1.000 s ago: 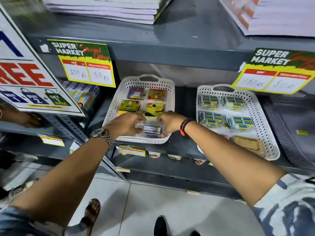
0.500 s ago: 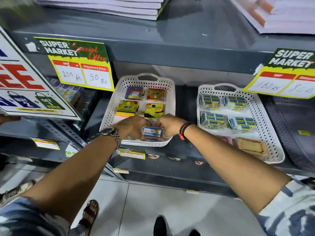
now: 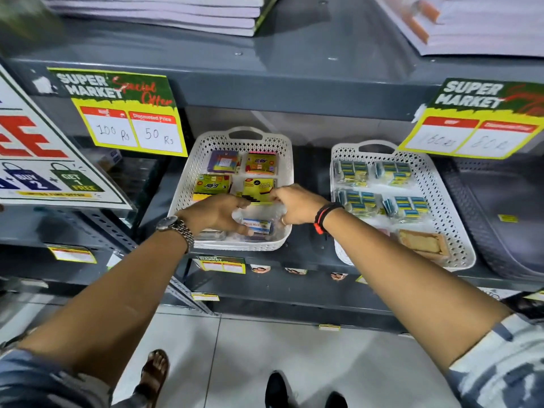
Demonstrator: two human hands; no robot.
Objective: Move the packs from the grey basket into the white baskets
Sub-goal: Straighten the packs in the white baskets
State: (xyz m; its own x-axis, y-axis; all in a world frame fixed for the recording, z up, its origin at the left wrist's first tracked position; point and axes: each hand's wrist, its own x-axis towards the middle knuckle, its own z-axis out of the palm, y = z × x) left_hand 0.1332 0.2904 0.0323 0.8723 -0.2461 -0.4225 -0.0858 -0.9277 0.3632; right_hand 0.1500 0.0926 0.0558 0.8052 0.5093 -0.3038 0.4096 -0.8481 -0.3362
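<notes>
Two white baskets sit side by side on the grey shelf. The left white basket (image 3: pixel 185 189) holds several colourful sticky-note packs (image 3: pixel 259 187) and, at its front, a clear plastic pack with a blue-and-white label (image 3: pixel 259 226). My left hand (image 3: pixel 217 214) and my right hand (image 3: pixel 295 207) both grip this clear pack from either side, fingertips nearly meeting above it. The right white basket (image 3: pixel 441 201) holds several blue-and-yellow packs (image 3: pixel 394 172) and a tan pack (image 3: pixel 424 244). The grey basket (image 3: pixel 500 219) stands at the far right, only partly in view.
Yellow price cards (image 3: pixel 129 125) hang from the upper shelf edge (image 3: pixel 294 86), just above the baskets. A large offer sign (image 3: pixel 35 160) juts out at the left. Stacked notebooks (image 3: pixel 164 13) lie on the upper shelf. Someone's sandalled foot (image 3: pixel 153 375) is on the tiled floor below.
Both hands have moved a little deeper into the left white basket, fingertips now over the yellow pack's near edge. The clear pack rests low at the basket's front.
</notes>
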